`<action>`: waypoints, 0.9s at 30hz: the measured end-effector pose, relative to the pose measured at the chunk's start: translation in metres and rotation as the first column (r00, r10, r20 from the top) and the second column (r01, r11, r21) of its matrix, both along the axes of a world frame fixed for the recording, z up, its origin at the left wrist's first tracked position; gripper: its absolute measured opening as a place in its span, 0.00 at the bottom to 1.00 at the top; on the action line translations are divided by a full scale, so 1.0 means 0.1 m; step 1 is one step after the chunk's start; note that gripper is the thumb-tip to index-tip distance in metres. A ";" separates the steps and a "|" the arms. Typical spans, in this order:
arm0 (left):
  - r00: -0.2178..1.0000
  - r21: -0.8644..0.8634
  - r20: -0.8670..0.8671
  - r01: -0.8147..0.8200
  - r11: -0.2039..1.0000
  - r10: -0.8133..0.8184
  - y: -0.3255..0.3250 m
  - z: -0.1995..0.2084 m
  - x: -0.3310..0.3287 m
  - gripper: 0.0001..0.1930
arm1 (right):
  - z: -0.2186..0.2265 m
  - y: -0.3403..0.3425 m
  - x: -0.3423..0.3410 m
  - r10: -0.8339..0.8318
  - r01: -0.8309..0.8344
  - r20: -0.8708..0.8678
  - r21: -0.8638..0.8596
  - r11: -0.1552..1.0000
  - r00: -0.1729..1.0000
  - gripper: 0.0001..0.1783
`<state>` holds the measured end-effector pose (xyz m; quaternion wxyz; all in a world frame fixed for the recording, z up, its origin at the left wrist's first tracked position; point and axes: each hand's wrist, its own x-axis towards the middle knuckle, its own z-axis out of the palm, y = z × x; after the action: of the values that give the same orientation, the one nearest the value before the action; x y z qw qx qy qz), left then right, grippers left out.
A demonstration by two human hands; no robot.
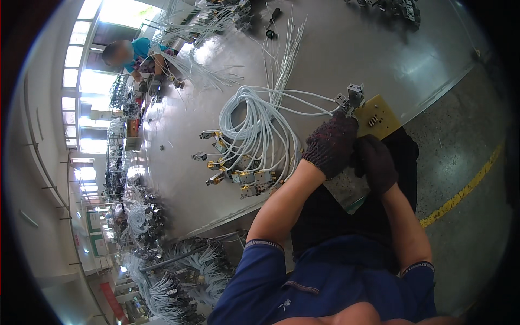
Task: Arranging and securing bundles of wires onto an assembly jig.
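My left hand (331, 142), in a dark knitted glove, reaches over the table edge with its fingers closed at a metal latch-like part (341, 101). A second metal part (355, 92) sits against it, and white cables run left from there. My right hand (377, 163), also in a dark glove, is close beside the left with its fingers curled. What it holds, if anything, is hidden. By both hands lies a yellow board (385, 120) with a few small metal pins (372, 120) on it.
Left of my hands, a coiled bundle of white cables (238, 111) ends in several metal parts (254, 177). A dark-handled tool (274, 19) lies far off. Another person (142, 57) works at the far left. More cable bundles (187, 271) hang at lower left; a yellow line (460, 189) crosses the floor.
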<state>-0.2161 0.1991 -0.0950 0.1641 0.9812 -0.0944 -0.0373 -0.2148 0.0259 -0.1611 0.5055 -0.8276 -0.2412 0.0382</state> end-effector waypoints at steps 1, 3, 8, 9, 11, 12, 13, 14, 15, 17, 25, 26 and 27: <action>1.000 -0.009 -0.008 -0.002 1.000 0.002 0.00 0.01 0.00 0.19 | 0.01 -0.03 0.03 0.065 -0.045 -0.142 0.135 0.990 0.988 0.11; 1.000 -0.027 -0.023 -0.006 1.000 0.005 0.00 0.03 0.00 0.20 | 0.03 -0.09 0.03 0.154 0.004 -0.502 0.299 0.954 0.851 0.12; 1.000 -0.004 -0.026 -0.017 1.000 0.017 -0.02 0.05 0.01 0.23 | 0.01 -0.04 -0.01 0.132 -0.056 -0.205 0.337 0.940 0.970 0.16; 0.999 -0.006 -0.030 -0.015 1.000 0.015 -0.02 0.06 0.01 0.23 | 0.00 -0.04 -0.02 0.129 -0.038 -0.245 0.345 0.938 0.961 0.16; 0.999 0.013 -0.036 -0.019 1.000 0.020 -0.02 0.07 0.01 0.23 | -0.01 -0.05 -0.04 0.148 -0.017 -0.279 0.421 0.907 0.949 0.16; 0.999 0.022 -0.040 -0.023 1.000 0.023 -0.02 0.07 0.00 0.23 | -0.01 -0.05 -0.05 0.143 0.006 -0.315 0.428 0.904 0.938 0.17; 0.999 0.013 -0.035 -0.029 0.999 0.030 -0.03 0.07 0.00 0.21 | -0.01 -0.06 -0.07 0.138 0.030 -0.351 0.434 0.901 0.926 0.17; 0.999 0.005 -0.031 -0.035 0.999 0.035 -0.03 0.08 -0.01 0.19 | 0.00 -0.06 -0.09 0.123 0.068 -0.402 0.429 0.901 0.907 0.17; 0.999 -0.004 -0.014 -0.035 0.999 0.035 -0.03 0.08 -0.01 0.17 | 0.02 -0.06 -0.09 0.094 0.091 -0.432 0.388 0.917 0.897 0.18; 1.000 -0.009 0.004 -0.028 1.000 0.028 -0.03 0.09 -0.01 0.18 | 0.06 -0.07 -0.10 0.143 0.211 -0.621 0.459 0.863 0.771 0.19; 1.000 0.039 -0.029 -0.009 0.999 0.010 0.01 0.10 0.02 0.19 | 0.10 -0.05 -0.11 0.162 0.336 -0.772 0.441 0.832 0.614 0.22; 0.999 0.049 -0.037 0.003 0.999 -0.001 0.02 0.10 0.04 0.19 | 0.07 -0.06 -0.12 0.166 0.329 -0.770 0.444 0.834 0.617 0.22; 0.999 0.062 -0.040 0.018 0.998 -0.015 0.03 0.10 0.05 0.19 | 0.04 -0.07 -0.13 0.149 0.327 -0.778 0.419 0.847 0.610 0.23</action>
<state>-0.2107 0.2024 -0.0847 0.1350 0.9841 -0.0980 -0.0608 -0.2274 0.0193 -0.1570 0.7648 -0.5662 0.0480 0.3036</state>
